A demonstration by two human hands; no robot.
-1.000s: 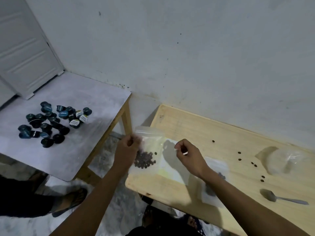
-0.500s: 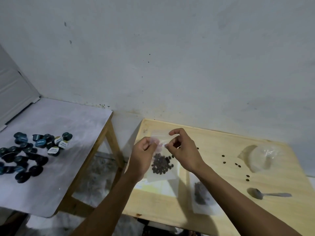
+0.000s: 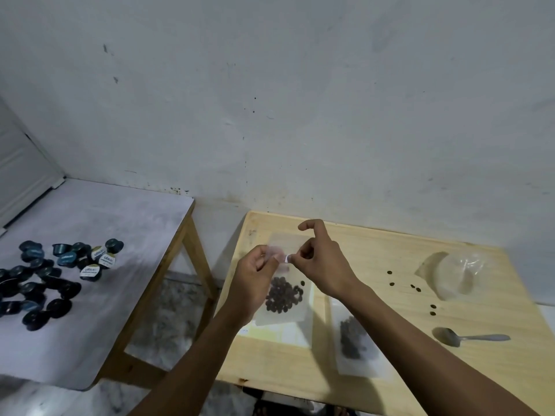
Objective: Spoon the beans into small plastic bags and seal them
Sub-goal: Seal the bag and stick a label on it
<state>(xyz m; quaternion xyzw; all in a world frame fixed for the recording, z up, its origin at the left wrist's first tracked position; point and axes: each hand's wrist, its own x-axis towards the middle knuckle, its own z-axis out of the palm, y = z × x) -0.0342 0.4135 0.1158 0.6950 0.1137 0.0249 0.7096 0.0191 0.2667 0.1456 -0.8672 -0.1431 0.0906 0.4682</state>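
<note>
Both hands hold a small clear plastic bag (image 3: 285,313) upright above the wooden table (image 3: 390,256); dark beans (image 3: 283,295) sit in its lower half. My left hand (image 3: 255,274) pinches the bag's top strip at the left. My right hand (image 3: 324,262) pinches the same strip just to the right, index finger raised and hooked. A second bag of beans (image 3: 353,340) lies flat on the table under my right forearm. A metal spoon (image 3: 468,337) lies at the right, bowl to the left.
A crumpled clear bag (image 3: 456,274) sits at the back right of the table, with several loose beans (image 3: 416,286) scattered beside it. Pale paper (image 3: 279,333) lies under the held bag. A grey side table (image 3: 126,235) at the left carries several dark coffee capsules (image 3: 57,274).
The bag was brought from the table's left edge to upright over the table. My right hand closed in on its top strip beside the left hand. The view panned right.
</note>
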